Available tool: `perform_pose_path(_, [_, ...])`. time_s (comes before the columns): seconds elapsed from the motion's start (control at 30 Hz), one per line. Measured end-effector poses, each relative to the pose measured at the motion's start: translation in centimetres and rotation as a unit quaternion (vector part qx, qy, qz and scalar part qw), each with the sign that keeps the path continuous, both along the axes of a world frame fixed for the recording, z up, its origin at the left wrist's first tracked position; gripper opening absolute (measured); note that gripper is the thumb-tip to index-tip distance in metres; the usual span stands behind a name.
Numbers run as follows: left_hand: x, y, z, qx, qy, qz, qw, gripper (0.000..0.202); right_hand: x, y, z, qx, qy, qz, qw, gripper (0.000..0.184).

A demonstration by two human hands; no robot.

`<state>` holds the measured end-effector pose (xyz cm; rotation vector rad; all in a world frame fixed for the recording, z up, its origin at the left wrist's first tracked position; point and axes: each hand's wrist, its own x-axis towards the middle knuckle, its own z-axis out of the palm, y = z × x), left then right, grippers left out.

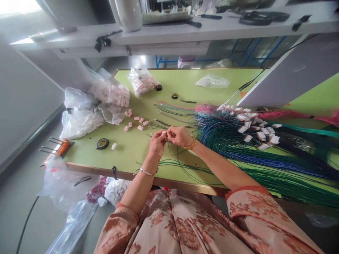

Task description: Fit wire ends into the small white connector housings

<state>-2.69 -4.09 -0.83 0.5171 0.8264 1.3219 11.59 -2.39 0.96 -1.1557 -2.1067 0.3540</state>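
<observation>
My left hand (157, 144) pinches a small white plastic connector housing (164, 133), mostly covered by the fingertips. Right beside it, my right hand (180, 137) is closed in a pinch at the housing; a thin dark wire (169, 150) hangs in a loop below the fingers. The wire's end is hidden. Left of my hands lie several loose white-and-orange connectors (141, 120) and a single white housing (113, 146). To the right spreads a thick bundle of green, blue and pink wires (212, 130), with white connectors (262, 135) on some of them.
Plastic bags of connectors (112, 93) crowd the table's left side, with another bag (143, 83) behind. Black tape rolls (102, 143) and an orange block with metal prongs (63, 148) lie leftward. Green wires (190, 164) run along the front edge. A shelf (169, 32) spans the back.
</observation>
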Motion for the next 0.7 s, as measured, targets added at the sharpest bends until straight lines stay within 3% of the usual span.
perform_pose_path(0.3, [0.00, -0.08, 0.67, -0.017, -0.010, 0.010, 1.000, 0.018, 0.33, -0.11, 0.33, -0.068, 0.046, 0.015, 0.997, 0.012])
perform_pose_path(0.7, [-0.03, -0.05, 0.52, -0.019, 0.001, 0.004, 1.000, 0.016, 0.17, -0.23, -0.05, -0.040, 0.035, 0.001, 0.999, 0.014])
